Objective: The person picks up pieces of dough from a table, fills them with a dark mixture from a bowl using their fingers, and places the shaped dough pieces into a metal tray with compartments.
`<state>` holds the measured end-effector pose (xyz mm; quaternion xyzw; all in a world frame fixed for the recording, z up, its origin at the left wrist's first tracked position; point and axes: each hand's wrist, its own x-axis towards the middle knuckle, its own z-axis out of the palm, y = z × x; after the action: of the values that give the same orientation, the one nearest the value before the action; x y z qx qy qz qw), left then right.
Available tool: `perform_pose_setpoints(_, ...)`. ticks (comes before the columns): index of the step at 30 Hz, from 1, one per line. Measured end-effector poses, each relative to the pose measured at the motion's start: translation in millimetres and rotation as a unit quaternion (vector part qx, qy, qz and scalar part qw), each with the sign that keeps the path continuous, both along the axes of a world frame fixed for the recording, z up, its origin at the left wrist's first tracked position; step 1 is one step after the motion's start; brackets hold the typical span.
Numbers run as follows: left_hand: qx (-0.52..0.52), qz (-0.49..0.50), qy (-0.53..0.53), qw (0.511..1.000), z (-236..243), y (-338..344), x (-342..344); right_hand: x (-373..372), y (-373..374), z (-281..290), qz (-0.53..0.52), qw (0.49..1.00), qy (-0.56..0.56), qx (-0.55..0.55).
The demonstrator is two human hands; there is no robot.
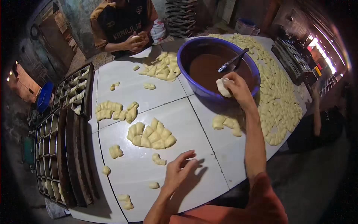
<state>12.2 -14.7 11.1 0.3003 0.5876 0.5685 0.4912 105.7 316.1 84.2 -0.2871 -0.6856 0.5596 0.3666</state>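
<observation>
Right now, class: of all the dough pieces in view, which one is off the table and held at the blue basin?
The flattened dough piece in the right hand, at the blue basin rim. The rest lie on the table or in trays.

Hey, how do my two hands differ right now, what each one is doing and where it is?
The right hand is raised at the rim of the blue basin of brown filling, pinching a dough piece; the left hand holds nothing. The right hand's fingers are closed on the dough; the left hand's are spread, low over the white table beside a small dough lump. Both are bare.
</observation>
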Motion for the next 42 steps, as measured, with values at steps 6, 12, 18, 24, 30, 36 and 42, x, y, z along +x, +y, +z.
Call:
perform_pose_setpoints(6, -0.052, 0.056, 0.016, 0.997, 0.3, -16.8, -4.5, -30.8, 80.7, -50.7, 0.168, 0.862, -0.444, 0.178)
perform_pose_setpoints(12, -0.089, 0.016, 0.015, 0.996, -0.4, -27.2, -3.4, -32.1, 75.8, -43.2, 0.243, 0.863, -0.422, 0.136)
perform_pose_setpoints(18, -0.06, 0.033, -0.012, 0.998, 3.5, -12.0, -5.0, -19.1, 45.4, -18.7, 0.121, 0.981, -0.146, -0.028)
perform_pose_setpoints(24, 0.029, 0.08, -0.11, 0.99, 15.8, 34.2, -9.8, -23.0, -77.5, -27.7, 0.147, 0.941, 0.109, -0.283)
perform_pose_setpoints(30, 0.119, 0.2, -0.291, 0.928, -14.5, 3.4, -27.6, -41.7, -192.8, -78.0, 0.193, 0.885, 0.145, -0.397)
perform_pose_setpoints(36, 0.064, 0.314, -0.216, 0.922, -30.4, -61.4, -60.9, -56.0, -271.6, -98.8, 0.192, 0.956, 0.074, -0.209)
perform_pose_setpoints(42, 0.066, 0.343, -0.13, 0.928, -22.9, -91.7, -68.7, -86.5, -325.3, -109.7, 0.085, 0.989, -0.018, 0.116)
